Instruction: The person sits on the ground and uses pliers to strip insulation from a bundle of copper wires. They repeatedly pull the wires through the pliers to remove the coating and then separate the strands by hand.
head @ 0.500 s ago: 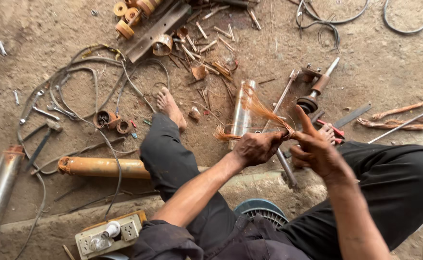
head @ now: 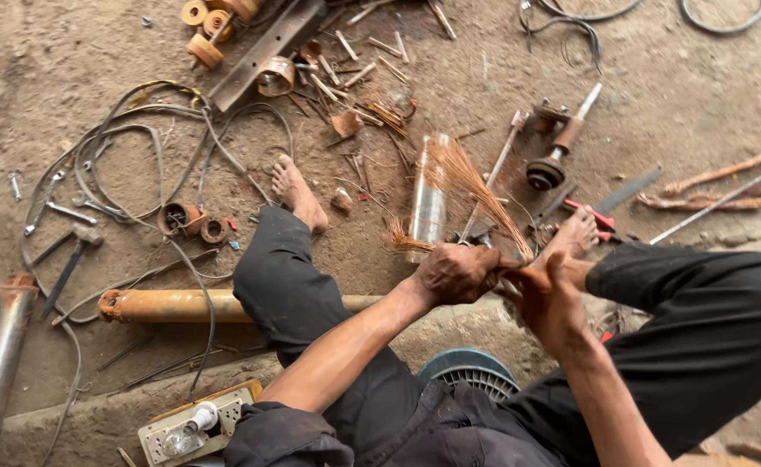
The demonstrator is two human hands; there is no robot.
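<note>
Dirt floor (head: 86, 52) strewn with workshop parts; person seated, dark trousers, bare feet out in front; long orange-yellow pipe (head: 181, 305) lying under left leg; shiny steel cylinder (head: 428, 203) upright-ish between feet; tangle of grey cables (head: 129, 147) at left; hammer (head: 73, 255) beside cables; bundle of copper wire strands (head: 471, 186) fanning up from both hands, short end sticking out left; left hand (head: 456, 272) grip closed around bundle; right hand (head: 549, 290) grip closed on same bundle, touching left hand.
</note>
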